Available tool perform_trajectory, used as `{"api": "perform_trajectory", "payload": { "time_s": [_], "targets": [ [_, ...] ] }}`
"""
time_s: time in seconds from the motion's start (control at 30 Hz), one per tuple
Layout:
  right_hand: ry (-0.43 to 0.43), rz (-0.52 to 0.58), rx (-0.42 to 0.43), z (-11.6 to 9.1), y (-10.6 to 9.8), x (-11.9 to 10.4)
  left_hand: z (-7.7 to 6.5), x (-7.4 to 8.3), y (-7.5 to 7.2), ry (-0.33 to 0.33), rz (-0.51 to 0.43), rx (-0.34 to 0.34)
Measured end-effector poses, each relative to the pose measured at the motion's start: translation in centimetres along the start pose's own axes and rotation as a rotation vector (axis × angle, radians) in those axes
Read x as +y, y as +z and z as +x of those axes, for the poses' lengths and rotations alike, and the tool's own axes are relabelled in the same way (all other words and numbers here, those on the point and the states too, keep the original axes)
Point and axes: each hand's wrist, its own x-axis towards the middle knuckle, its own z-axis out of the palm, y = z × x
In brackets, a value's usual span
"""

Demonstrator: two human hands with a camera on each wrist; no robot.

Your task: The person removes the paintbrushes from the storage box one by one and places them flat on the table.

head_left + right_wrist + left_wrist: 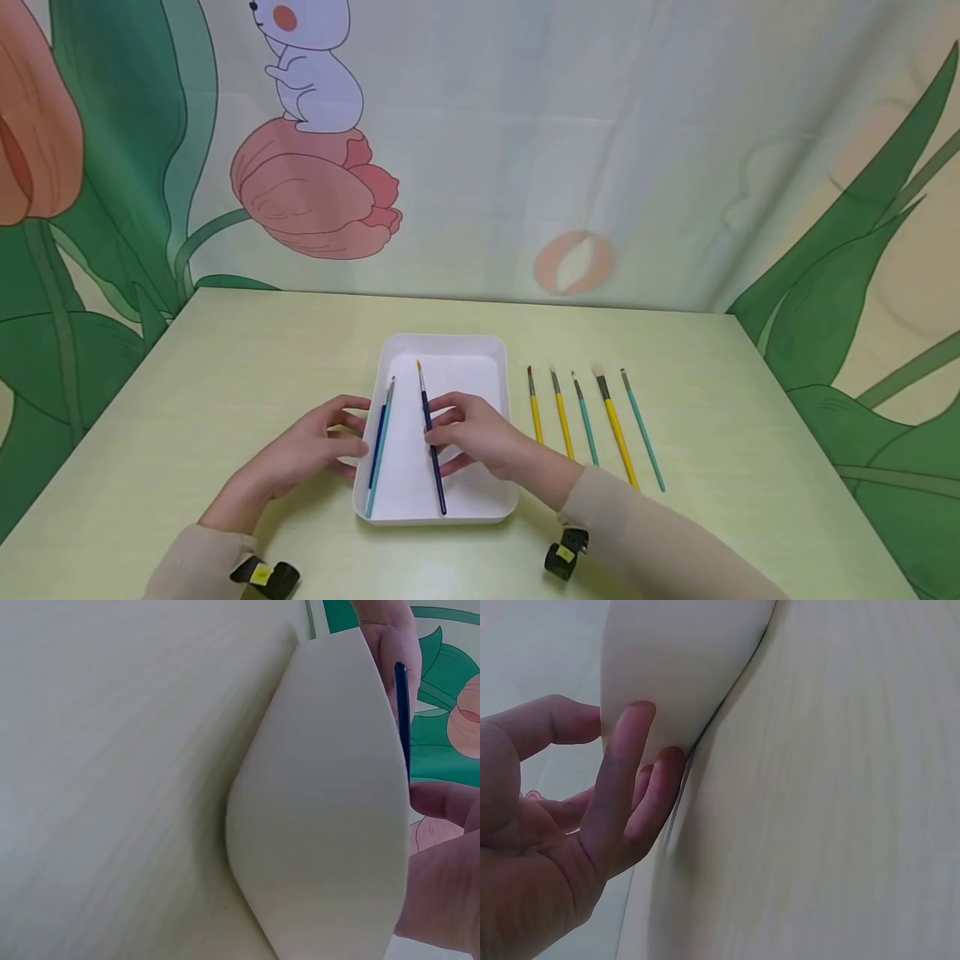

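A white rectangular tray (431, 346) sits on the table. My right hand (480, 437) pinches a dark paintbrush (425, 404) by its handle over the tray, its golden tip pointing away from me. In the right wrist view the handle end of that paintbrush (403, 712) shows above the tray's rim. Along the tray's left side lie two paintbrushes, a dark blue one (377, 450) and a light blue one (379, 458). With relaxed fingers, my left hand (311, 437) touches the tray's outer left wall; in the left wrist view its fingertips (636, 716) rest against that wall (679, 667).
Right of the tray several paintbrushes lie in a row on the table (720, 392), among them a thick yellow one (617, 429) and a teal one (642, 429). My right forearm partly covers their lower ends. A printed curtain (480, 167) hangs behind the table's far edge.
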Motion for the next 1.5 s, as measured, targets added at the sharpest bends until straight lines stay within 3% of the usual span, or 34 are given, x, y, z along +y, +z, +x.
{"api": "perform_trajectory", "payload": {
  "time_s": [0.67,1.5],
  "targets": [
    [-0.032,-0.001,0.049,-1.8,-2.7,-0.6,-0.4,-0.1,-0.5,0.001,0.019,0.009],
    [-0.098,0.049,0.158,-3.0,-6.9,0.3,-0.6,-0.1,-0.9,-0.012,0.059,0.037]
  ]
}}
